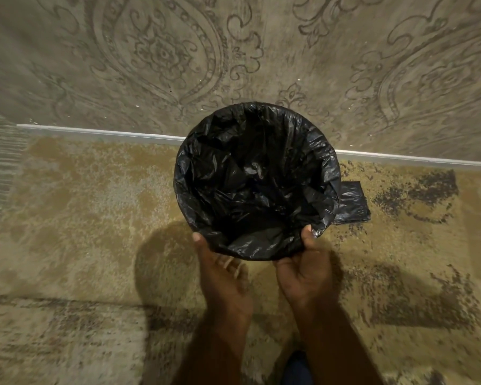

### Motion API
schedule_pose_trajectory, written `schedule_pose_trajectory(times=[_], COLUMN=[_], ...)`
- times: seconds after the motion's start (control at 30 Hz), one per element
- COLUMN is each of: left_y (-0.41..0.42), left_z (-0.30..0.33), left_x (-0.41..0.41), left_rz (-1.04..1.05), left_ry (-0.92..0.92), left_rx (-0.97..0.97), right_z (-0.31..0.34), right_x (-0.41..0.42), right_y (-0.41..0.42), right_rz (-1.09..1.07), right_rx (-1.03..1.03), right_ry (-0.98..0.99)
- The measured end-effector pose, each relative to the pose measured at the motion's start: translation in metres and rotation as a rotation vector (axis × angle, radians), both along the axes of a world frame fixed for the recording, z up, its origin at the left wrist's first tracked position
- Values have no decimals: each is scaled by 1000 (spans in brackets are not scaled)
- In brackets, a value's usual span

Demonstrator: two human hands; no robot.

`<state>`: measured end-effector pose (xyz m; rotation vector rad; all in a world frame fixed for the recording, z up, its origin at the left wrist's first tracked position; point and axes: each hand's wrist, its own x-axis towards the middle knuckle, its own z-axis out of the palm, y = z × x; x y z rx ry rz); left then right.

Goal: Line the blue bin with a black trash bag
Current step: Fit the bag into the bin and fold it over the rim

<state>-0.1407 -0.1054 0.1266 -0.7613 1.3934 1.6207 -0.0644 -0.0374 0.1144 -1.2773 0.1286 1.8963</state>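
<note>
Bag-fitting step nearly done: black trash bag [257, 184] fills bin on carpet [95, 218] by wall [150, 51], hem over rim. My right hand [306, 273] pinches near hem; left hand [225, 276] thumb on hem, grip unclear. Next, I judge: tug hem down evenly.

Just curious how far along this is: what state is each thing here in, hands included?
Black plastic trash bag: open, lining a round bin hidden beneath it, edge folded over the rim.
Folded black bag: lying flat on the beige carpet, right of the bin.
Left hand: thumb against the lining bag's near edge; grip unclear.
Right hand: pinching the lining bag's near edge.
</note>
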Motion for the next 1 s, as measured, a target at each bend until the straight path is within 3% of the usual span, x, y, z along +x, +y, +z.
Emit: schedule_pose_trajectory(times=[0.2,0.33,0.5,0.63,0.7,0.8,0.9,1.0], left_y=[8,15,1,-11,-8,7,23,29], left_z=[-14,-21,-33,-24,-13,1,1,-12], left_x=[5,-14,-31,-64,-82,-111,-133,-138], left_rz=[111,69,-46,-88,-168,-452,-705,-795], left_ry=[-144,-175,-106,117,368,663,636,636], left_rx=[42,115,-43,-115,-219,-202,-273,-344], right_z=[-7,-11,-4,13,24,32,24,2], right_x=[11,14,19,39,49,52,44,42], right_y=[-2,-5,-1,4,13,33,43,48], right_rz=[53,67,190,523,554,543,613,615], right_rx=[97,124,65,87,191,270,248,182], right_ry=[0,19,-86,-332,-551,-821,-875,-875])
